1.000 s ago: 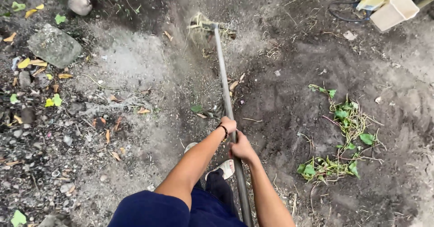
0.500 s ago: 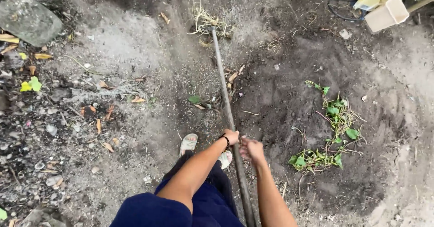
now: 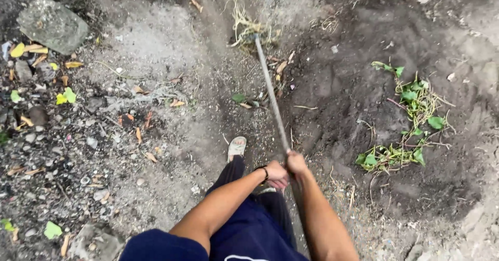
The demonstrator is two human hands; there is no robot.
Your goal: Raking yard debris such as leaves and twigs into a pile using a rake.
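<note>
head view: both hands, left [image 3: 276, 173] and right [image 3: 296, 163], grip the rake handle [image 3: 271, 100] tight. its head [image 3: 248, 32] sits at twelve o'clock in dry grass; weeds [image 3: 405, 120] lie at three o'clock.

Single view, head-mounted, looking steeply down from standing height onto bare ground. It faces forward along the long tool handle [image 3: 271, 101], which runs from bottom centre up the frame. Left of the handle lies gravel and a grey rock [image 3: 52, 24]; right of it, dark soil.
</note>
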